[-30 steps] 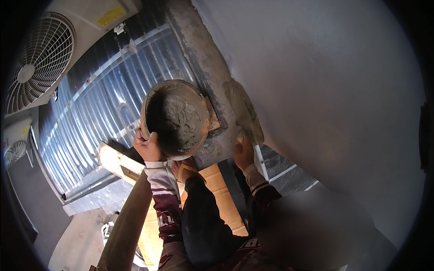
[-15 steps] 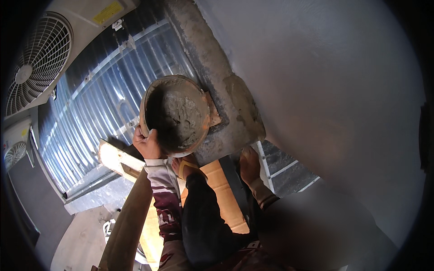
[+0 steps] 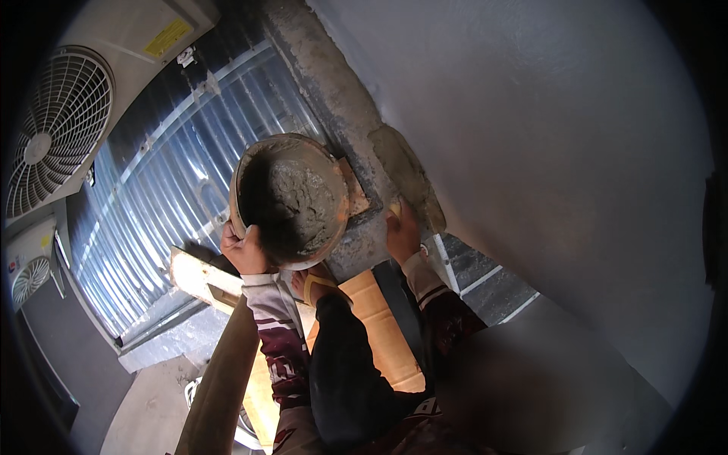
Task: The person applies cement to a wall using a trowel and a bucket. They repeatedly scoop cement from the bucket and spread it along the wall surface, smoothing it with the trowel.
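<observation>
My left hand (image 3: 244, 249) grips the near-left rim of a round pan (image 3: 236, 178), thumb over the edge. Wet grey mortar (image 3: 299, 201) lies inside, its surface rough, with the left side in shadow. The pan sits tilted against a concrete ledge (image 3: 356, 246). A rusty-brown flat piece (image 3: 355, 186) shows beside its right rim. My right hand (image 3: 403, 233) is closed at the near end of the ledge, next to a darker patch of mortar (image 3: 402, 163). Something small and yellowish shows at its fingertips; what it is cannot be made out.
A smooth grey wall (image 3: 546, 136) rises on the right. Corrugated metal sheeting (image 3: 182, 167) lies left of the pan, with fan units (image 3: 57, 136) beyond. A wooden pole (image 3: 220, 379) slants below. My sandalled foot (image 3: 315, 284) stands near the pan beside brown boards (image 3: 379, 326).
My right hand has moved up and slightly left to the ledge's near end. My left hand still holds the pan, which has shifted slightly in view.
</observation>
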`<state>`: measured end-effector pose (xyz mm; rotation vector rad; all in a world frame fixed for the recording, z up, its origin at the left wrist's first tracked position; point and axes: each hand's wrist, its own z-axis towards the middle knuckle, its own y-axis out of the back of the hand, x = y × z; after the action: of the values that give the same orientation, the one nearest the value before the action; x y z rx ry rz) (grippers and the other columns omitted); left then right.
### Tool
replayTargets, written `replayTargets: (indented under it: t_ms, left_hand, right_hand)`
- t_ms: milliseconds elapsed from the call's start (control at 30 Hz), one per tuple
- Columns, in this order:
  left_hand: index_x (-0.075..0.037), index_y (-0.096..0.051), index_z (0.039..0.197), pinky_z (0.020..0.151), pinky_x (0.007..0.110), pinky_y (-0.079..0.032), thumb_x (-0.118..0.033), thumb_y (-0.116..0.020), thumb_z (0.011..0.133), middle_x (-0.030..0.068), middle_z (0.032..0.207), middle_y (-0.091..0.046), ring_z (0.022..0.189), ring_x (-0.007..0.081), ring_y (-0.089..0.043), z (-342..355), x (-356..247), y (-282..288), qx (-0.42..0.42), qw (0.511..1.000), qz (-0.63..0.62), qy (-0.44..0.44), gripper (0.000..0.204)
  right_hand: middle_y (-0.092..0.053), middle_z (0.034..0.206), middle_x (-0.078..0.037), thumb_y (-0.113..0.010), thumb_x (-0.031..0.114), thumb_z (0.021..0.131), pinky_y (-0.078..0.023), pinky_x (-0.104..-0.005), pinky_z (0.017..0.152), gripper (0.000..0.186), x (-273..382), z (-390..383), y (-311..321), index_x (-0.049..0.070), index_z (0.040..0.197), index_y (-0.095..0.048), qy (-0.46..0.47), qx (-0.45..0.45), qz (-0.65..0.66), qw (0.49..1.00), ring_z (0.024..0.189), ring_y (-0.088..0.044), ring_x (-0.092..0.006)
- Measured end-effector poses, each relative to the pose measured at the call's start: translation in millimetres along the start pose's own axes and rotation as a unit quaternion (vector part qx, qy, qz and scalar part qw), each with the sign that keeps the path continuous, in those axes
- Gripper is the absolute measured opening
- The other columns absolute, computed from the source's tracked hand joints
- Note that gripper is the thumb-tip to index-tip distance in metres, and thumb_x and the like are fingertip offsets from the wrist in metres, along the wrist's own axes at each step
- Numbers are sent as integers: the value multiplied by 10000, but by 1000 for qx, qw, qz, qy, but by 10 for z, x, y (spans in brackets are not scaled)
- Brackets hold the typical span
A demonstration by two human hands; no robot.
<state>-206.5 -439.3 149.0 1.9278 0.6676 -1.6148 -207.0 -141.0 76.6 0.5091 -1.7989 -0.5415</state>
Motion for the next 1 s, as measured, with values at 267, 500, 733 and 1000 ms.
replayTargets:
  t_ms: [267,500,733,1000]
  left_hand:
    - [2,-556,811,619,194,-386,76,-552,739,-12,758,-577,660,46,-471,-16,-68,-52,5,1000,22,3,104]
    - [3,-561,818,617,196,-387,78,-551,739,-15,752,-572,660,45,-473,-22,-88,-72,9,999,38,-1,109]
    - [3,-570,827,634,193,-394,93,-556,742,-18,772,-582,676,44,-484,-53,-126,-150,22,1000,15,2,124]
    - [-12,-558,794,610,188,-366,94,-565,737,-33,743,-554,655,37,-453,-30,-122,-125,32,999,27,-12,120]
  right_hand:
    - [-497,1302,-265,-495,286,969,-389,-411,1002,517,-485,-395,78,-29,1368,-402,-42,-21,36,998,1206,-493,-386]
    - [-523,1235,-233,-428,355,985,-404,-420,935,540,-749,-734,198,-27,1365,-403,15,-31,-82,996,1061,-540,-365]
    - [-490,1259,-250,-396,377,986,-337,-436,1003,570,-1037,-1138,426,-34,1380,-373,-77,24,-21,996,1158,-454,-380]
    - [-487,1288,-268,-402,365,979,-303,-469,1056,559,-644,-1138,623,-32,1371,-373,37,56,-85,994,1241,-428,-418]
